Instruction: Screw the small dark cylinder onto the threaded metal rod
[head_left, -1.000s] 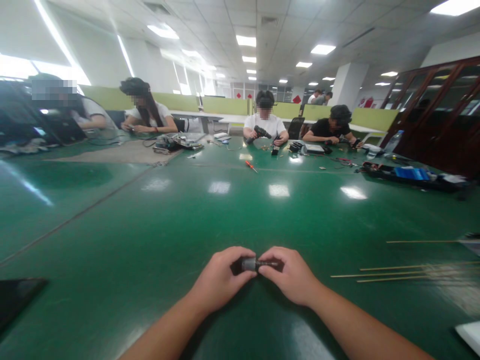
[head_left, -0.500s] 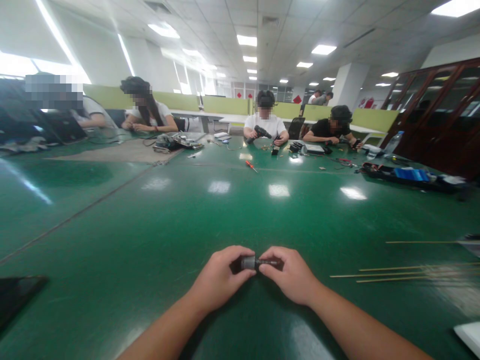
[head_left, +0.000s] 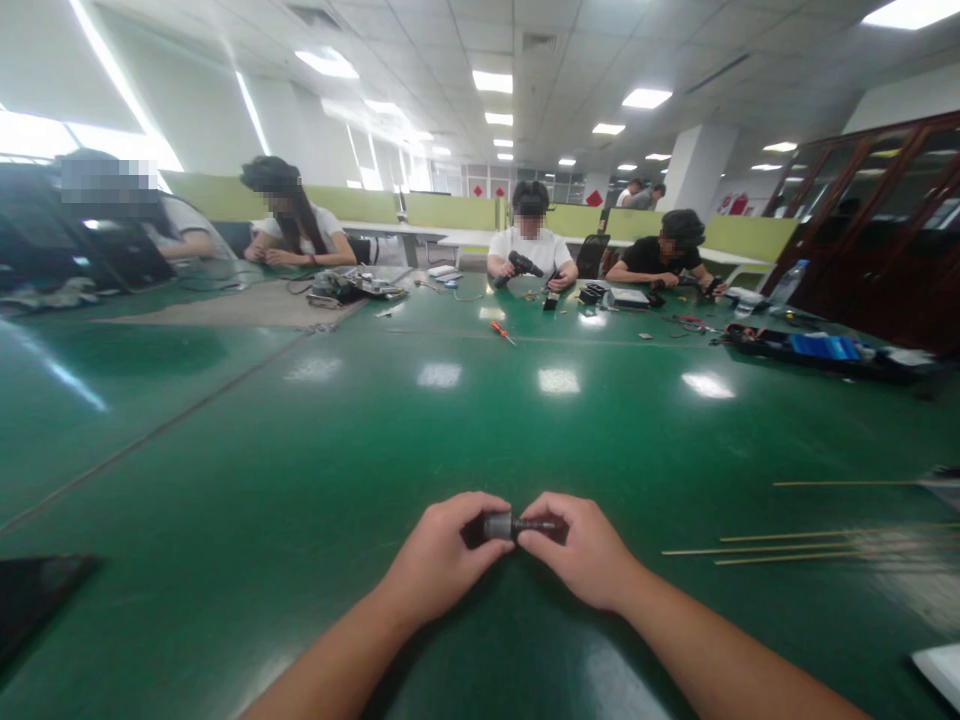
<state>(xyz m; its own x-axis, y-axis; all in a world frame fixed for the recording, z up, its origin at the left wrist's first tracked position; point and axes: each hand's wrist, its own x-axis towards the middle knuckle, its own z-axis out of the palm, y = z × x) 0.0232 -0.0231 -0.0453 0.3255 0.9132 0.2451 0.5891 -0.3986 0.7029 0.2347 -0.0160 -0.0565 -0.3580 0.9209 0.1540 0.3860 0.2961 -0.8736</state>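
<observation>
While clamping a small grey cylinder (head_left: 497,526) in the left hand (head_left: 444,548), pinching the thin dark rod (head_left: 538,525) at its end with the right hand (head_left: 587,550), over the glossy green surface (head_left: 480,430).

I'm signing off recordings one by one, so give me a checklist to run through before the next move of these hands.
1. Left grip on the grey cylinder: ok, holds it from both sides.
2. Right grip on the dark slender piece: ok, pinches it near the cylinder.
3. Cylinder and slender piece aligned: ok, roughly end to end.
4. The two firmly joined: cannot tell, too small and blurred.
5. Thin sticks apart from both hands: ok, they lie off to the right.
6. Orange screwdriver within easy reach: probably not ok, it lies well forward on the green table.
</observation>
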